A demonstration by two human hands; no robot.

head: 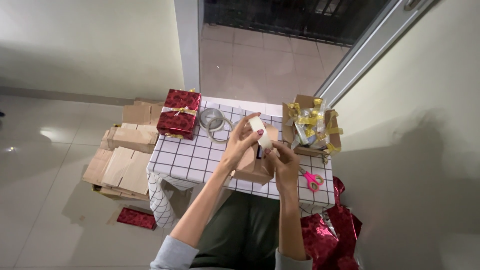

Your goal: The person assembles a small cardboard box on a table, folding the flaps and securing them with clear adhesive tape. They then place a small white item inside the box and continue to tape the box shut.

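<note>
We see both hands up over the checked surface (190,160), working a roll of pale tape (259,131). Left hand (239,142) holds the roll from the left, fingers (245,125) curled round its edge, pinching it. Right hand (286,162) sits just below-right of the roll, fingers pressed together on what looks like the tape end; too small to tell exactly. Roll hovers right above a plain brown box (252,167) at surface centre. Red wrapped gift w/ gold ribbon (179,114) at far-left corner, two clear tape rings (214,122) beside it. Open carton of gold ribbon bits (311,126) at far-right. Pink scissors (312,180) lie near right hand. Flat cardboard stack (122,157) on floor left, red wrapping paper (332,232) crumpled on floor right.
</note>
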